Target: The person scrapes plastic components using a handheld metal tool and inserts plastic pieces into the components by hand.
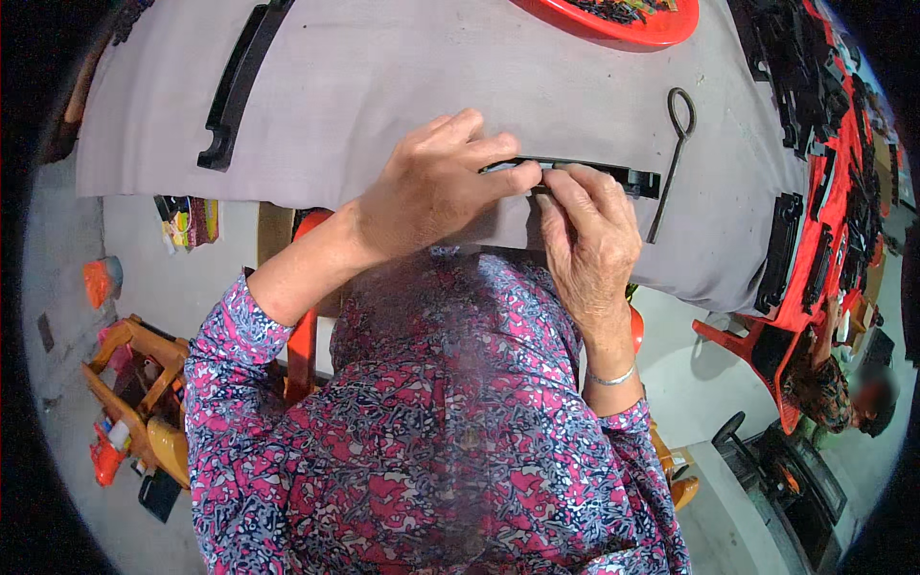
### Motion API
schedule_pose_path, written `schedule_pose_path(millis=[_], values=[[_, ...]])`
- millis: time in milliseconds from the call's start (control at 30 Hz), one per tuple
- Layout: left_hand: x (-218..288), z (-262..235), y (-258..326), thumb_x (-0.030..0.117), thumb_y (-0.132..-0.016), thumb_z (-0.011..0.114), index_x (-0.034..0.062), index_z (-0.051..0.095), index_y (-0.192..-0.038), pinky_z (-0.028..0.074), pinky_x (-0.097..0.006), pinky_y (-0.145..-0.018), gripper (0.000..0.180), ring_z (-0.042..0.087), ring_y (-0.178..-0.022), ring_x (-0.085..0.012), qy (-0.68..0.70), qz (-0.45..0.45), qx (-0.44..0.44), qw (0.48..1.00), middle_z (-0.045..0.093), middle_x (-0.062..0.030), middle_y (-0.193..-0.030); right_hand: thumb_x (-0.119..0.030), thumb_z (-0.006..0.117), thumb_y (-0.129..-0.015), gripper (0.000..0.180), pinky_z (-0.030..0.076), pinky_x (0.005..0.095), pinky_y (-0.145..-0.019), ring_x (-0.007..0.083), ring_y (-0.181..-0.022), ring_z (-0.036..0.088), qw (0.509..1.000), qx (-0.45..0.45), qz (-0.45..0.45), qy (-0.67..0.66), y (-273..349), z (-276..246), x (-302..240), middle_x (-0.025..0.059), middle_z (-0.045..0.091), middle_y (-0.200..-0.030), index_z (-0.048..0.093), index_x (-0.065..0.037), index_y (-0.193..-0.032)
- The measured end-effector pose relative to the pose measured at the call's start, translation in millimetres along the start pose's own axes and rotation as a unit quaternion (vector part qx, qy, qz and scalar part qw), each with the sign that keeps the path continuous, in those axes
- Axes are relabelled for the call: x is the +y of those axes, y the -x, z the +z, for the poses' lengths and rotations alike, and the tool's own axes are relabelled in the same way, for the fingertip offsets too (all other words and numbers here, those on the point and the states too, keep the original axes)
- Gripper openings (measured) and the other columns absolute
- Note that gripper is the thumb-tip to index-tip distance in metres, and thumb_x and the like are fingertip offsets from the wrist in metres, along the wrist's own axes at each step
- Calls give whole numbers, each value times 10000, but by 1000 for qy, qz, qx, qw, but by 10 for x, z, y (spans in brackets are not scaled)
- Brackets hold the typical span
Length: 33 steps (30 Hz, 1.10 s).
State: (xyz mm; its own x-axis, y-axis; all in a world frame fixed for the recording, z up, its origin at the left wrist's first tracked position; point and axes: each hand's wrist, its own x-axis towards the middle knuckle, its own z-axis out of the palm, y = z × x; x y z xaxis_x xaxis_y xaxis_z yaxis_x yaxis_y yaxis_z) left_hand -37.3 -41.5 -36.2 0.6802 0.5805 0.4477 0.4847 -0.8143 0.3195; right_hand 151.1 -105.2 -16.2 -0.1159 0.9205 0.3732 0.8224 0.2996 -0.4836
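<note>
Landmark = black plastic strip (613,175) lying flat on grey-cloth bench (383,86), near bench's front edge.

Far left of strip, lower down on floor: orange wooden stool (144,383) w/ small bits around it. Up-left of strip, well apart: long black curved bar (235,86) on the cloth, hooked at its near end.

L hand (436,187) sits at strip's left end, fingers closed together, thumb + forefinger pinched on the strip end. R hand (589,230) touches it just beside, fingertips clamped on same strip at a small greenish piece; can't tell what that piece is. Silver bracelet (613,378) on R wrist. Floral pink/navy sleeves below strip.

Just right of strip: dark metal rod w/ loop (674,158), angled, near but not touching that I can tell. Above strip, at bench's far edge: red tray (661,34) w/ dark small parts. Far right of strip: red rack (834,192) loaded w/ black plastic parts. Lower right: another person (834,388), blurred.
</note>
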Motion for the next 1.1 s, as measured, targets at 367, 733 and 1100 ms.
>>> schedule_pose_path(millis=[367, 733, 1100], values=[[-73, 55, 47, 209, -770, 726, 170, 676, -973, 507, -336, -649, 212, 578, -768, -208, 58, 0, 29, 998, 677, 27, -1064, -12, 731, -762, 208, 493, 343, -745, 237, -845, 614, 999, 6, 27, 36, -20, 29, -81, 67, 656, -954, 728, -71, -961], [-103, 36, 23, 153, -732, 749, 134, 680, -985, 515, -337, -667, 263, 587, -762, -218, 78, 15, 15, 997, 669, -1, -982, -81, 705, -771, 186, 417, 358, -691, 217, -803, 555, 998, 6, -9, 56, -7, 65, -47, -9, 632, -929, 698, -125, -951], [105, -66, -125, 48, -682, 741, 101, 687, -959, 507, -366, -740, 287, 615, -887, -252, 68, 5, 60, 996, 652, -39, -946, -59, 726, -749, 232, 435, 363, -713, 226, -821, 583, 996, 91, -15, -5, 89, 199, 61, 17, 662, -965, 696, -107, -973]])
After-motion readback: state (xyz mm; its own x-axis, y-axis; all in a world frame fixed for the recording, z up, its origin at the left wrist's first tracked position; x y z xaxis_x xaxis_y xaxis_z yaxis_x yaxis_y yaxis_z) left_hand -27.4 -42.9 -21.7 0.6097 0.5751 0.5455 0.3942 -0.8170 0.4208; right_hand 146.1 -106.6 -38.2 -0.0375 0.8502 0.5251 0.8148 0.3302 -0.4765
